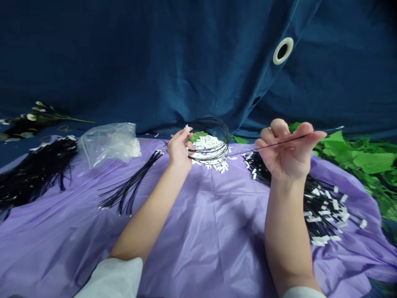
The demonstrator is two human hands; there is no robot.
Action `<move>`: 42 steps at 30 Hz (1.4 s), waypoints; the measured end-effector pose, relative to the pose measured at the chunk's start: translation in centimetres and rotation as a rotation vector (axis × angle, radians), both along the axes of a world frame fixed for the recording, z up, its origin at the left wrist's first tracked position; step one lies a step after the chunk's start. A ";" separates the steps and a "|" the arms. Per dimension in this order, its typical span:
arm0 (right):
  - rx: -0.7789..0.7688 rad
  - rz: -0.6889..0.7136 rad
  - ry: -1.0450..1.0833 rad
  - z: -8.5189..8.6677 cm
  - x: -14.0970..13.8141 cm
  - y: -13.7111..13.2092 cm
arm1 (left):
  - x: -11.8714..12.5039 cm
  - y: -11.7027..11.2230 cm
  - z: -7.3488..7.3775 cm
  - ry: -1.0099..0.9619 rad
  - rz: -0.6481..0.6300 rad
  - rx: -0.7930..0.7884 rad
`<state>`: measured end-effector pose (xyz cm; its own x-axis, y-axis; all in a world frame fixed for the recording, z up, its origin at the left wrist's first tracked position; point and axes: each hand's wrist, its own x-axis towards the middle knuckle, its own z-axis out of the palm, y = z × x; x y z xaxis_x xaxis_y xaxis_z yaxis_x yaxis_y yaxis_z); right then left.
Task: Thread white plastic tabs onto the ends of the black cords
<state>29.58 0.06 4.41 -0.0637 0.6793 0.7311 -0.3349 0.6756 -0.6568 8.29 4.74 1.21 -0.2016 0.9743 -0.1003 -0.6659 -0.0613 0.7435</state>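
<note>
My left hand (pixel 180 152) is closed around several thin black cords (pixel 206 159), which bend into a loop on its right. A small white piece (pixel 187 128) shows at its fingertips. My right hand (pixel 287 151) is raised, palm facing me, with one black cord (pixel 276 144) pinched by the thumb and a finger. That cord runs out past the thumb to a pale tip at the right. Behind the loop lies a heap of small white pieces (pixel 211 142). Below my right hand is a bundle of black cords with white ends (pixel 324 211).
A purple cloth (pixel 198 231) covers the table. On the left lie a large black cord bundle (pixel 40 161), a clear plastic bag (pixel 107 145) and a smaller cord bunch (pixel 136 178). Green leaves (pixel 362 155) lie at the right. A dark blue curtain (pixel 124 62) hangs behind.
</note>
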 end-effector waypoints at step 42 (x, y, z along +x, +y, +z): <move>0.102 -0.642 -0.792 0.4 -5.2 -4.2 | 2.4 -4.8 1.1 0.267 0.112 0.501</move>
<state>24.35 -4.10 4.85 -0.1995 0.6920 0.6938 0.6148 0.6397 -0.4613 10.73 -0.09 2.30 -0.2615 0.8610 0.4362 -0.4281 -0.5085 0.7471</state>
